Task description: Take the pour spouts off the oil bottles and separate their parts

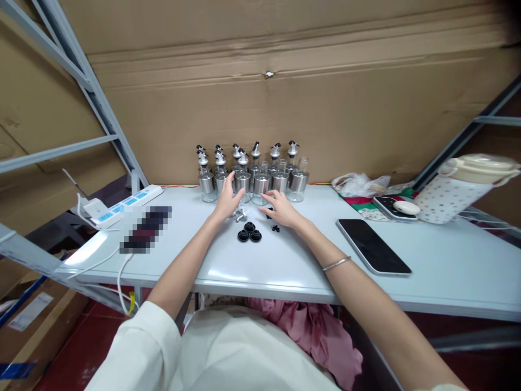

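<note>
My left hand [228,202] is over the table with its thumb and fingers apart, in front of the bottles. Beside its thumb lie small silver pour spouts [241,216]. My right hand [281,209] reaches in from the other side, fingers spread and bent, close to small dark pieces [268,214] that it partly hides. Between my forearms sit three black ribbed stoppers [249,232], with tiny black caps [275,228] to their right. Behind my hands stand several glass oil bottles [207,187] with steel sleeves. Most carry pour spouts; bare-necked glass bottles [299,182] stand at the front right.
A cardboard sheet [260,114] closes off the back. To the left are a power strip [130,203] and a blurred-out device [146,231] on a cable. On the right lie a phone [372,246], a plastic bag [362,184] and a dotted jug [459,190].
</note>
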A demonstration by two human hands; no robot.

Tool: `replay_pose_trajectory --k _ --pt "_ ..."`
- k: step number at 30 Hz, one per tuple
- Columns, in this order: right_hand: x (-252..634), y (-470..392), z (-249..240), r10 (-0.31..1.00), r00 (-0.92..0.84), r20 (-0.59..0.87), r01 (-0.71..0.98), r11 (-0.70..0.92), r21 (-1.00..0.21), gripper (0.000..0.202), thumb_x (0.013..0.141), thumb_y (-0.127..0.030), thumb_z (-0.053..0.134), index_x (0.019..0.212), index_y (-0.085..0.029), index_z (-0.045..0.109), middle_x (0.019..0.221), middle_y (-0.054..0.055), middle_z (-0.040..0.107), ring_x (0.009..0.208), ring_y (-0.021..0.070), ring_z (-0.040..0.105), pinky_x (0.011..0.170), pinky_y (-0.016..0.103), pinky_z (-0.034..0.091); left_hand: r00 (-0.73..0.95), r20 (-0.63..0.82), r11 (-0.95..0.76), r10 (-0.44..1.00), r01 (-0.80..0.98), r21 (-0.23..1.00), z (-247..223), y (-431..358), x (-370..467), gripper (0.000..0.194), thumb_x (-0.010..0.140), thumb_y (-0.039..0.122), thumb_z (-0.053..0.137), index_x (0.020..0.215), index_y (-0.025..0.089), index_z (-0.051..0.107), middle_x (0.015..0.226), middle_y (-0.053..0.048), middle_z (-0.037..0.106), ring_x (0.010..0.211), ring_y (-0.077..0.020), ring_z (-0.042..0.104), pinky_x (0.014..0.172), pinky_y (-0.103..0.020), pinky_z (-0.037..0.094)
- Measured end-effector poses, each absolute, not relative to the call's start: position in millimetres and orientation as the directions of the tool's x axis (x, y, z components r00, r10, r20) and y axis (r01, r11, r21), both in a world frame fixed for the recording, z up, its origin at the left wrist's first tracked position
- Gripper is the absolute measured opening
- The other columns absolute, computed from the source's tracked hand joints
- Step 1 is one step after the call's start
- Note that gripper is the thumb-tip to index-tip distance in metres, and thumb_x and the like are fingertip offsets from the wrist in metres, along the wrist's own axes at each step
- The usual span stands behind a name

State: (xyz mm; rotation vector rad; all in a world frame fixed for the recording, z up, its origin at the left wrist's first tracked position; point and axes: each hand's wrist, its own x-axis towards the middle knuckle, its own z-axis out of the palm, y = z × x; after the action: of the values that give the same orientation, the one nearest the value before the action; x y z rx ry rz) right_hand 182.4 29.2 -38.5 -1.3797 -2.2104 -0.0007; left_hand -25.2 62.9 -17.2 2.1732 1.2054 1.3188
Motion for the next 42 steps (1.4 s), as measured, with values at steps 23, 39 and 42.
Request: replay_pose_trajectory --k 23,39,42 --pt "185.7 33.1 -35.0 0.831 -0.28 0.481 0.786 0.486 -0.382 0.053 0.087 -0.042 0.048 0.127 -0.009 0.05 0.137 0.02 0.046 0.126 0.0317 0.041 0.105 0.046 0.033 0.052 0.807 -0.731 0.588 0.461 0.503 25.8 105.1 35.3 0.027 0.09 0.031 0.048 0.115 0.022 0.042 0.107 -0.008 0.062 0.098 -0.0199 0.06 0.09 -0.036 0.044" --pt "167.4 -16.3 9.2 0.719 0.025 0.695 0.452 0.612 -0.649 0.049 0.088 -0.055 0.036 0.055 -0.019 0.041 0.051 -0.002 0.044 0.05 0.0108 0.043 0.052 0.024 0.034 0.557 0.823 -0.717 0.111 0.618 -0.322 10.0 13.5 13.1 0.027 0.093 0.016 0.039 0.108 0.024 0.06 0.104 -0.001 0.069 0.108 -0.0165 0.057 0.104 -0.041 0.028" --pt "165.1 -17.5 9.3 0.675 0.019 0.738 0.55 0.609 -0.571 0.048 0.09 -0.05 0.03 0.054 -0.019 0.039 0.05 -0.001 0.043 0.047 0.0104 0.041 0.051 0.024 0.032 0.547 0.818 -0.723 0.177 0.636 -0.269 8.6 15.8 12.3 0.027 0.092 0.016 0.04 0.109 0.023 0.059 0.106 -0.003 0.068 0.111 -0.0181 0.056 0.104 -0.044 0.028"
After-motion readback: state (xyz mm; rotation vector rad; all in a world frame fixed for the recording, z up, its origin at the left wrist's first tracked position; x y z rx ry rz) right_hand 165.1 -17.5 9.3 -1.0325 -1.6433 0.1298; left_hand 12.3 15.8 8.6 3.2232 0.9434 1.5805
